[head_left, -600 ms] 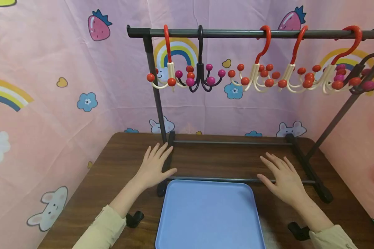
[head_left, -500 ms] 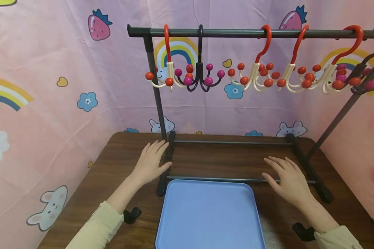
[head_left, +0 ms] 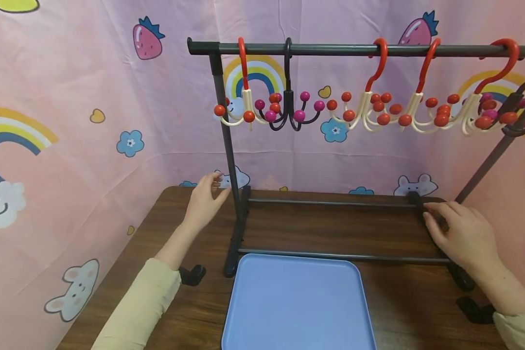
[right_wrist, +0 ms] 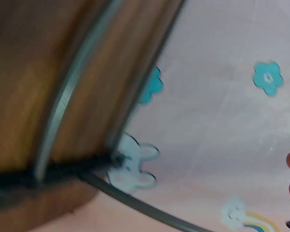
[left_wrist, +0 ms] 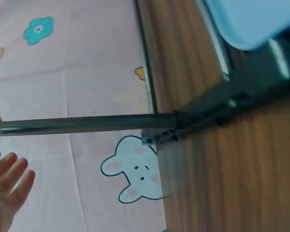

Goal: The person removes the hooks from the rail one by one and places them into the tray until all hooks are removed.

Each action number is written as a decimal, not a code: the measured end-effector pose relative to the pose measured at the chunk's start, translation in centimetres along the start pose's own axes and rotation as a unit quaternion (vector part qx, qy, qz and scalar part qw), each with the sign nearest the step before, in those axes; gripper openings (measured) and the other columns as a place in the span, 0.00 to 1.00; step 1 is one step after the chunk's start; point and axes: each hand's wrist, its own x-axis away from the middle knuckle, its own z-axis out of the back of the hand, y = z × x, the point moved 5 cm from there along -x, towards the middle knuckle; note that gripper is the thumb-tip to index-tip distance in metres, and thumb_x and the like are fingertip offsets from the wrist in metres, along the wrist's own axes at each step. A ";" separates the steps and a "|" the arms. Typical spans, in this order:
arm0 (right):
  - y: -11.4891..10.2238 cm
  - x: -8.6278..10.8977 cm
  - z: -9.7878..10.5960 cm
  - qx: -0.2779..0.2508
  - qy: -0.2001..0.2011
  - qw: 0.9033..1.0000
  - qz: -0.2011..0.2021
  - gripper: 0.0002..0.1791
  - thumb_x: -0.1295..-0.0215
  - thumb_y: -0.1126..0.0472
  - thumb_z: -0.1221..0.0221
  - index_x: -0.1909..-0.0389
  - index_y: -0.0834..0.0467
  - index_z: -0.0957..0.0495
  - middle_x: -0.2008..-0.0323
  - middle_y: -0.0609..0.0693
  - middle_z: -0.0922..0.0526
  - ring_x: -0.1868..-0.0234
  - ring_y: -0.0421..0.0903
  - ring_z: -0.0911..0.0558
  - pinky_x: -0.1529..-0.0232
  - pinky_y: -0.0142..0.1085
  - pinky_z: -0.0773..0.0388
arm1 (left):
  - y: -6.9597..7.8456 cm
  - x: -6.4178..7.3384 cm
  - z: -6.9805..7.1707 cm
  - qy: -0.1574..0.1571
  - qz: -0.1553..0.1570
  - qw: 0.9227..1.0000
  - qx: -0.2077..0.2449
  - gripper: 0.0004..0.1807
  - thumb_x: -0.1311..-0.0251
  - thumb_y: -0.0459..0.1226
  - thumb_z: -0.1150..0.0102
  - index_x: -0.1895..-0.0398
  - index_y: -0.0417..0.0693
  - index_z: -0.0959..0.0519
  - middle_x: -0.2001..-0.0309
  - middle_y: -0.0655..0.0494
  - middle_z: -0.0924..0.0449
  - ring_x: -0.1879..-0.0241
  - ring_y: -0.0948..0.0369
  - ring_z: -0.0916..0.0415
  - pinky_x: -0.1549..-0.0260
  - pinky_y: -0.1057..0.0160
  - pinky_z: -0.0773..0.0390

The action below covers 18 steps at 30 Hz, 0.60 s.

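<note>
My left hand (head_left: 203, 201) is beside the left post (head_left: 230, 150) of a black garment rack, its fingers spread apart with thumb and fingertips close to the post. In the left wrist view, the thumb overlaps the post (left_wrist: 87, 124) while the other fingers (left_wrist: 12, 174) are apart from it. My right hand (head_left: 468, 238) is over the right foot of the rack, fingers loosely bent, holding nothing. Along the rack's top bar (head_left: 323, 49) hang several hook hangers. Most have red hooks and cream prongs with red balls; a black hanger (head_left: 288, 102) has pink balls.
A light blue tray (head_left: 297, 301) lies on the brown wooden table (head_left: 192, 321) in front of the rack's lower bar (head_left: 341, 256). Black angled pieces (head_left: 193, 275) show under both forearms. Patterned pink cloth (head_left: 83, 194) encloses the table's back and sides.
My left hand has risen toward the left post and its fingers have bent slightly. My right hand has moved right, over the rack's right foot. The head view has shifted slightly left.
</note>
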 end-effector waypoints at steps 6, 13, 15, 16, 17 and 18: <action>2.1 -2.7 2.9 0.009 -0.010 0.999 -0.030 0.11 0.47 0.65 0.44 0.65 0.67 0.23 0.75 0.63 0.21 0.77 0.60 0.24 0.80 0.41 0.34 | 1.0 -2.1 0.4 0.028 0.000 0.997 0.076 0.28 0.42 0.42 0.43 0.40 0.40 0.36 0.48 0.44 0.30 0.50 0.52 0.27 0.52 0.56 0.24; 4.1 -4.9 5.6 -0.015 0.037 0.997 -0.066 0.12 0.42 0.66 0.48 0.65 0.72 0.25 0.75 0.60 0.23 0.73 0.22 0.35 0.74 0.15 0.44 | 2.2 -3.4 1.0 0.065 -0.023 0.992 0.108 0.27 0.43 0.36 0.42 0.41 0.39 0.36 0.50 0.43 0.29 0.53 0.53 0.25 0.55 0.61 0.22; 4.8 -5.4 6.1 -0.046 0.057 0.994 -0.086 0.11 0.42 0.69 0.49 0.63 0.75 0.26 0.74 0.59 0.25 0.66 0.14 0.43 0.67 0.13 0.46 | 2.4 -3.6 1.1 0.074 -0.028 0.991 0.112 0.27 0.43 0.35 0.42 0.41 0.38 0.36 0.51 0.44 0.28 0.53 0.54 0.25 0.55 0.64 0.22; 5.1 -5.6 6.3 -0.060 0.064 0.991 -0.101 0.11 0.41 0.70 0.50 0.62 0.76 0.27 0.74 0.60 0.26 0.63 0.12 0.46 0.64 0.13 0.49 | 2.5 -3.7 1.1 0.077 -0.030 0.990 0.115 0.27 0.43 0.35 0.42 0.41 0.38 0.36 0.51 0.45 0.28 0.53 0.54 0.25 0.55 0.64 0.22; 5.5 -5.9 6.5 -0.062 0.068 0.989 -0.117 0.12 0.40 0.70 0.51 0.61 0.76 0.28 0.72 0.60 0.27 0.63 0.13 0.46 0.61 0.12 0.49 | 2.5 -3.8 1.1 0.081 -0.030 0.989 0.119 0.26 0.43 0.34 0.42 0.42 0.38 0.36 0.52 0.44 0.28 0.53 0.54 0.25 0.56 0.64 0.22; 5.9 -6.3 6.8 -0.060 0.074 0.987 -0.127 0.13 0.39 0.70 0.52 0.60 0.76 0.28 0.71 0.62 0.27 0.64 0.13 0.46 0.60 0.12 0.49 | 2.5 -3.9 1.1 0.084 -0.030 0.989 0.121 0.26 0.44 0.34 0.42 0.42 0.37 0.36 0.52 0.44 0.27 0.54 0.54 0.25 0.56 0.64 0.22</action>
